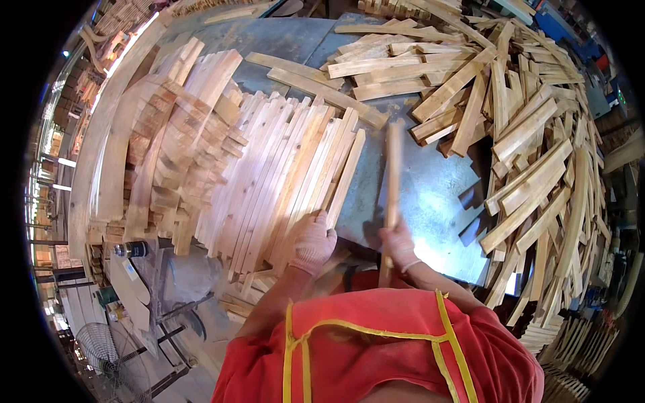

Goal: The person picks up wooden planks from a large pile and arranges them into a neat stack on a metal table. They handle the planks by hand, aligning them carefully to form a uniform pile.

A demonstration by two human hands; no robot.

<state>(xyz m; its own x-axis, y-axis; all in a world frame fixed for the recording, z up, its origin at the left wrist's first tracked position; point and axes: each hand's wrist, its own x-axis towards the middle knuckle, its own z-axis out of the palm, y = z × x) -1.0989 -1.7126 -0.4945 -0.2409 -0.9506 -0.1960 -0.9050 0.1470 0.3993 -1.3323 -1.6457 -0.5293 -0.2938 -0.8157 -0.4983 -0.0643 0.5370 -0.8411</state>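
Observation:
My right hand (399, 245), in a pale knitted glove, grips a long wooden strip (394, 164) that is slightly blurred. The strip points away from me over the blue-grey metal table. My left hand (314, 243), gloved too, has its fingers curled at the near end of the outermost wooden strip (347, 176) in a row. Beside it, several pale wooden strips (269, 174) lie side by side, their long edges touching. The palm side of my left hand is hidden.
Curved wooden pieces (181, 127) are stacked at the left. A large loose heap of wooden slats (531, 148) covers the right and far right of the metal table (430, 195). Two loose slats (329, 96) lie beyond the row. A wire-guarded fan (97, 346) stands at lower left.

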